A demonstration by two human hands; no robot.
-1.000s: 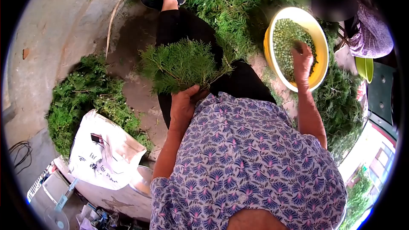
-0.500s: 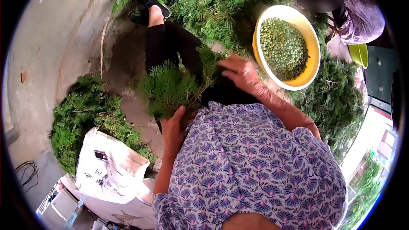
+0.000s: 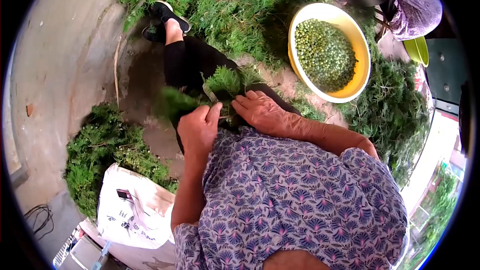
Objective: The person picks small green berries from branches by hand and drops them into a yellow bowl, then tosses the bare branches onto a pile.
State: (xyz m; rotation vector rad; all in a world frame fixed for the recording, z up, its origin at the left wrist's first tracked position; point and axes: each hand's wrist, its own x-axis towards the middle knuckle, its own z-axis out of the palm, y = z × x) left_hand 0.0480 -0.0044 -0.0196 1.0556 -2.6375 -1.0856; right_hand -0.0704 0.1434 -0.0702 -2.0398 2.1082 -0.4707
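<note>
Over my lap, my left hand (image 3: 199,127) is closed with the thumb on top, gripping a leafy evergreen branch (image 3: 223,81). Part of the foliage beside it is smeared by motion. My right hand (image 3: 260,112) lies just to the right, fingers curled over the same branch near its stem; the fingertips are partly hidden. Farther off to the right, a yellow basin (image 3: 361,87) with a white rim holds a heap of small round green cones (image 3: 324,52).
Cut evergreen branches (image 3: 225,7) cover the ground ahead, with another pile (image 3: 392,105) right of the basin and one (image 3: 90,155) at left. A white sack (image 3: 132,210) lies at lower left. Another person's patterned clothing (image 3: 417,7) shows at upper right, near a green container (image 3: 417,51).
My right hand has come down and left from beside the basin onto the branch. The left hand has risen slightly with the branch, which is turned and lies lower across my lap.
</note>
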